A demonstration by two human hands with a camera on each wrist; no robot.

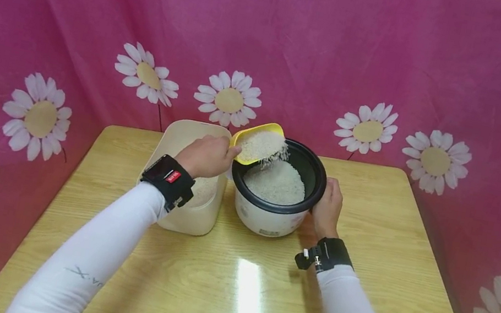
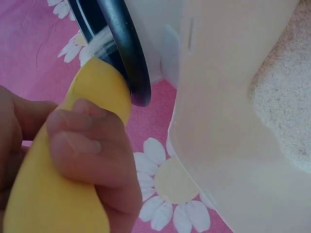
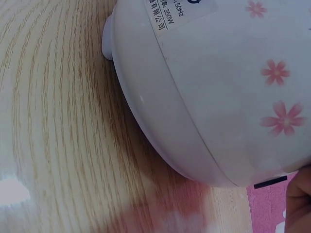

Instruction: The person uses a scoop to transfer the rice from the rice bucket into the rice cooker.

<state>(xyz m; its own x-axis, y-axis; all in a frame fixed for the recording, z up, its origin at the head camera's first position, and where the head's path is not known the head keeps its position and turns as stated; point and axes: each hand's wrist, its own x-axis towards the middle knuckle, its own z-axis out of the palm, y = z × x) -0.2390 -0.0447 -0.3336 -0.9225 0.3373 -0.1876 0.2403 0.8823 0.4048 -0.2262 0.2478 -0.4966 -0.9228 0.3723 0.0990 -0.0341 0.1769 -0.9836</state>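
Observation:
In the head view my left hand (image 1: 207, 157) grips the handle of a yellow scoop (image 1: 239, 140). The scoop is tilted over the left part of a white rice cooker (image 1: 264, 221), and rice (image 1: 259, 146) spills off its lip. A mound of white rice (image 1: 280, 185) lies inside the cooker's dark bowl. Curled fingers wrap the scoop (image 2: 53, 194) in the left wrist view. My right hand (image 1: 328, 208) holds the cooker's right side; the right wrist view catches only a little of that hand (image 3: 299, 204) beside the flower-printed wall, its fingertips mostly hidden.
Left of the cooker stands a cream rice bin (image 1: 189, 221), partly under my left forearm, with more rice (image 2: 286, 97) inside. Both stand on a light wooden table (image 1: 187, 285). A pink daisy-print cloth (image 1: 300, 48) hangs behind the table and at both sides.

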